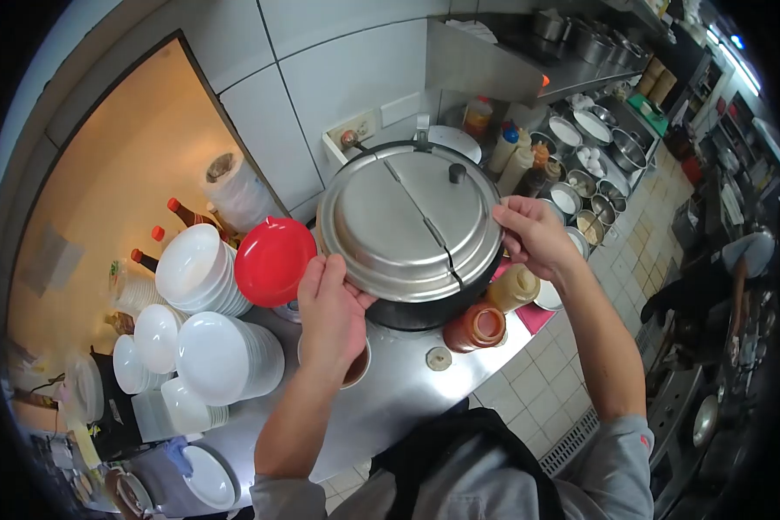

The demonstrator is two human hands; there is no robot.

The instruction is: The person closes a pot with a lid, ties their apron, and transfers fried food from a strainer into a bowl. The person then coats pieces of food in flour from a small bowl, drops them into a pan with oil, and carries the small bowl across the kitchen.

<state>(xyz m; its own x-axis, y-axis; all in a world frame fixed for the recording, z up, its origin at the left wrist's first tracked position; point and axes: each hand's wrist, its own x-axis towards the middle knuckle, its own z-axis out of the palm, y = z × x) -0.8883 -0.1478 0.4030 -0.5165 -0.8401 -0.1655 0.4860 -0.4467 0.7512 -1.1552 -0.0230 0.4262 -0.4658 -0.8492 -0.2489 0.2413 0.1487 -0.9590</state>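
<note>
A round steel hinged lid [390, 230] sits over a black soup warmer [407, 315], slightly tilted toward me. My left hand [332, 305] grips the lid's near left rim, fingers curled under the edge. On the far right side of the rim, my right hand [533, 232] pinches the edge between thumb and fingers. A black knob [458, 173] stands on the lid's back half. Below my left hand is a bowl [356, 368] with brown liquid, partly hidden by my wrist. Close to the warmer's right side stand a red sauce jar [475, 328] and a yellowish squeeze bottle [513, 288].
Stacked white bowls [230, 357] and a red plate [276, 262] are at left. A small round cap [438, 358] lies on the steel counter [399, 381]. Sauce bottles [516, 165] and several metal ingredient pans [591, 162] stand at back right. A steel shelf [485, 56] juts out above.
</note>
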